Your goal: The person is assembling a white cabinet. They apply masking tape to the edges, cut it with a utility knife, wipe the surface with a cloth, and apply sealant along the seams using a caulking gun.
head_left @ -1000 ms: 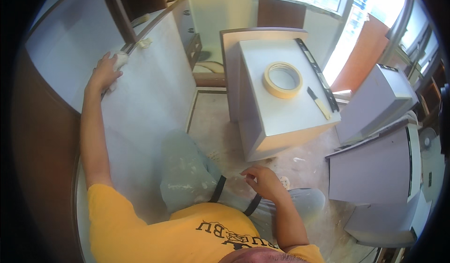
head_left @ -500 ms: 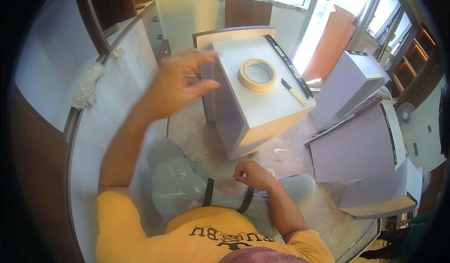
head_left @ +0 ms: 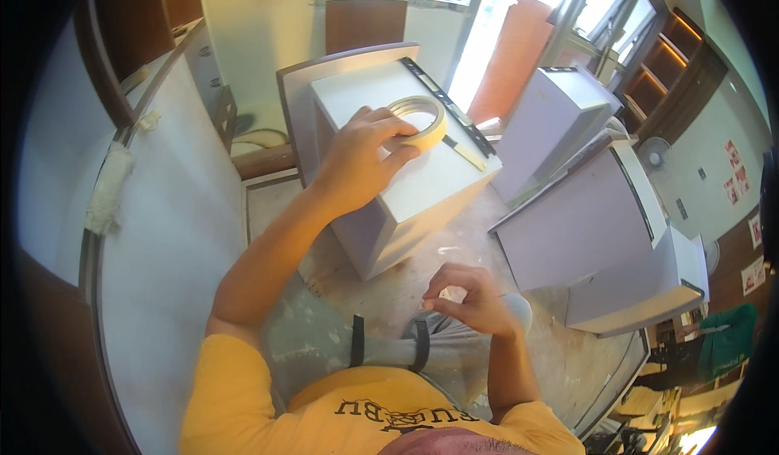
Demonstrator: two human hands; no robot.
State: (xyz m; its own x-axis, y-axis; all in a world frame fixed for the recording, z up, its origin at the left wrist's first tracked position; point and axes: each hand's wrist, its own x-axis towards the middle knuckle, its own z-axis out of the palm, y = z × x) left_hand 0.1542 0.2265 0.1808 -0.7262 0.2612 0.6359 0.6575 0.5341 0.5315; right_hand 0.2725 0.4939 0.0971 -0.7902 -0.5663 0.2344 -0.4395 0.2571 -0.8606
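Observation:
My left hand [head_left: 361,159] grips the near-left side of a roll of cream masking tape [head_left: 436,134], thumb below and fingers over the rim. The roll is over the white top of a box-shaped cabinet [head_left: 406,195]; whether it still touches the top I cannot tell. Beside the roll lies a cutter knife [head_left: 469,156] with a pale handle. A black spirit level [head_left: 448,107] runs along the cabinet's far right edge. Over my knee, apart from the cabinet, my right hand [head_left: 480,301] has thumb and fingertips pinched together; anything between them is too small to name.
More pale cabinet boxes [head_left: 580,219] stand to the right on the dusty floor. A white panel [head_left: 174,260] rises close on my left. Behind is a bright doorway with an orange-brown board [head_left: 511,57]. At far right a person in green [head_left: 725,341] is partly visible.
My left hand has reached right and taken hold of the tape roll. My right hand has risen slightly and moved right. The view has turned, shifting the room leftward.

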